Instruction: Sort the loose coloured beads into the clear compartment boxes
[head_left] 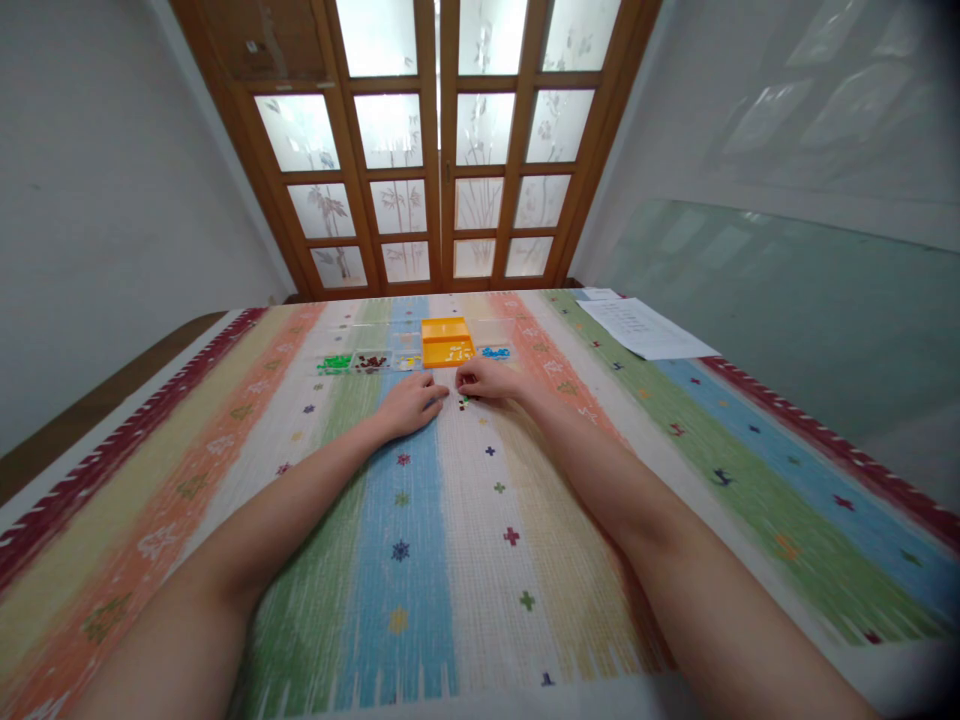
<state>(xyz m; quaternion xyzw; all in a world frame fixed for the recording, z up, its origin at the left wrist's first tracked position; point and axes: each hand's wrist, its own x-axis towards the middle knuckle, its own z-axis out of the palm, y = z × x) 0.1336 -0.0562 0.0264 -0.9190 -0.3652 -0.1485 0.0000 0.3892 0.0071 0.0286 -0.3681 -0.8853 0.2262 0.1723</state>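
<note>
Over the middle of the striped cloth, my left hand rests with its fingers loosely apart, and I see nothing held in it. Just to its right, my right hand has thumb and fingertips pinched together; whatever is between them is too small to name. Small green and dark pieces lie just below the right fingertips. Beyond both hands is an open yellow box with white pieces in its near half. Clear trays beside it hold green pieces, dark red pieces, yellow pieces and blue pieces.
The patterned striped tablecloth covers the table. Printed paper sheets lie at the far right. A pale glass panel leans along the right wall. Wooden doors with frosted panes stand behind the table.
</note>
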